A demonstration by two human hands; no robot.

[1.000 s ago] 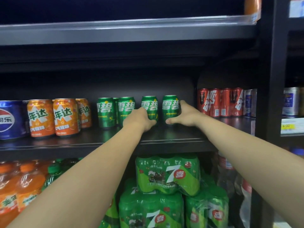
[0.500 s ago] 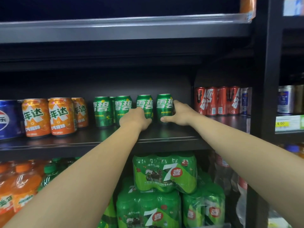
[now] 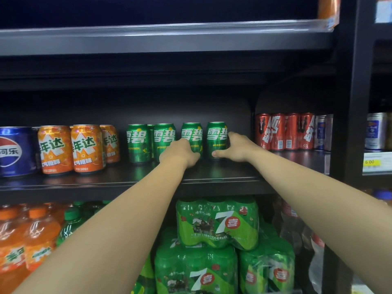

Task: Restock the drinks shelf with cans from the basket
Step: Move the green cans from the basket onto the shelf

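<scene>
Several green cans stand in a row on the dark middle shelf (image 3: 118,181). My right hand (image 3: 235,148) grips the rightmost green can (image 3: 216,135), thumb across its lower front and fingers round its right side. My left hand (image 3: 180,152) is curled round the lower part of the neighbouring green can (image 3: 192,134); its fingers are hidden behind the hand. Two more green cans (image 3: 137,143) stand to the left of these. The basket is out of view.
Orange cans (image 3: 72,148) and a blue cola can (image 3: 12,151) stand on the left of the shelf, red cans (image 3: 284,131) behind a divider on the right. Shrink-wrapped green can packs (image 3: 216,221) and orange bottles (image 3: 25,240) fill the level below. A black upright (image 3: 347,102) bounds the right side.
Both hands stay on the same two green cans. The view has shifted slightly, and the right hand's thumb sits a little lower on its can.
</scene>
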